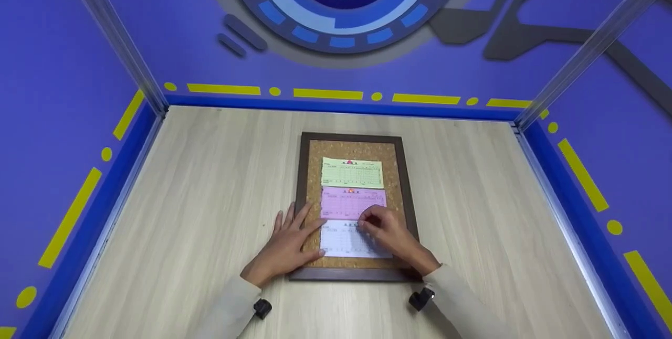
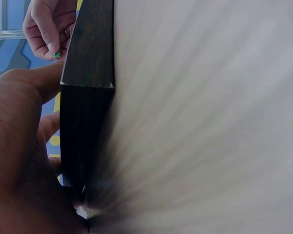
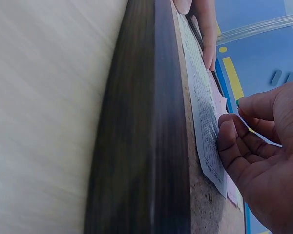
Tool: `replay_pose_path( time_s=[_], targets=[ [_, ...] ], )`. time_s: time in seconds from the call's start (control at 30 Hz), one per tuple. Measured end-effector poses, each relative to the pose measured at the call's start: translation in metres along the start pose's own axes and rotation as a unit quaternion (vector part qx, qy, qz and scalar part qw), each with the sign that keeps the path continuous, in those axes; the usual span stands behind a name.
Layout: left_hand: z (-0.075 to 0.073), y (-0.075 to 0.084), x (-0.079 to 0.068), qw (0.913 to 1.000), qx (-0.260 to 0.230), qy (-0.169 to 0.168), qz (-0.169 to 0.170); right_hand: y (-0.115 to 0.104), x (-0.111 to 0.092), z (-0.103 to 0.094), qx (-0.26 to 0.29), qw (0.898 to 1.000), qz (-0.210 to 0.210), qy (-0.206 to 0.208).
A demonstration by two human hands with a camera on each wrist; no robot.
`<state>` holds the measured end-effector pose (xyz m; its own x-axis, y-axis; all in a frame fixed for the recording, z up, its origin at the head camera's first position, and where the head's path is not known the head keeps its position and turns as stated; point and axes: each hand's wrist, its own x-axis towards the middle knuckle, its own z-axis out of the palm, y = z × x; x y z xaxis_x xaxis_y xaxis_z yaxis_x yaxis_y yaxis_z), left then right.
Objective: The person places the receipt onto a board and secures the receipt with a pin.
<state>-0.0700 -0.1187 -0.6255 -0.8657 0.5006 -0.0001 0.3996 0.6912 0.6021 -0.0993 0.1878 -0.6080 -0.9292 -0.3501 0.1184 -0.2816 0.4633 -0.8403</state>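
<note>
A cork board [image 1: 354, 147] in a dark wooden frame lies flat on the table. White, pink and green printed slips run down it: the white slip [image 1: 341, 244] nearest me, the pink slip [image 1: 341, 203] in the middle, the green slip [image 1: 352, 173] farthest. Over the white slip's upper part, my right hand [image 1: 391, 231] pinches a small green push pin [image 2: 57, 54] between thumb and fingertip. My left hand [image 1: 286, 247] lies spread across the board's left edge, its thumb and index finger touching the white slip's left side.
A red pin [image 1: 349, 161] sits at the top of the green slip, an orange pin [image 1: 350, 190] at the top of the pink one. The pale wooden table [image 1: 220, 171] is bounded by blue panels [image 1: 68, 92] at back and sides.
</note>
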Motion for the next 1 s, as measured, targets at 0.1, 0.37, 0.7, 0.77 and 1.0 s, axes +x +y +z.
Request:
replay_pose_path(
  time_s=[0.1,0.37,0.7,0.77,1.0],
  targets=[
    [0.0,0.0,0.0,1.0,0.0,0.0,-0.001,0.0,0.001,0.0,0.0,1.0,0.009,-0.007],
    [0.001,0.0,0.0,1.0,0.002,-0.001,0.0,-0.001,0.004,0.001,0.019,0.999,0.04,-0.024],
    [0.0,0.001,0.0,0.9999,0.015,0.001,0.005,-0.001,0.011,0.001,0.008,0.998,0.044,-0.05],
    [0.0,0.0,0.0,0.9999,0.013,0.002,0.005,-0.001,0.014,0.0,0.005,0.998,0.043,-0.056],
    [0.0,0.0,0.0,0.9999,0.012,-0.001,0.007,-0.003,0.02,-0.003,-0.006,0.996,0.052,-0.069]
  ],
)
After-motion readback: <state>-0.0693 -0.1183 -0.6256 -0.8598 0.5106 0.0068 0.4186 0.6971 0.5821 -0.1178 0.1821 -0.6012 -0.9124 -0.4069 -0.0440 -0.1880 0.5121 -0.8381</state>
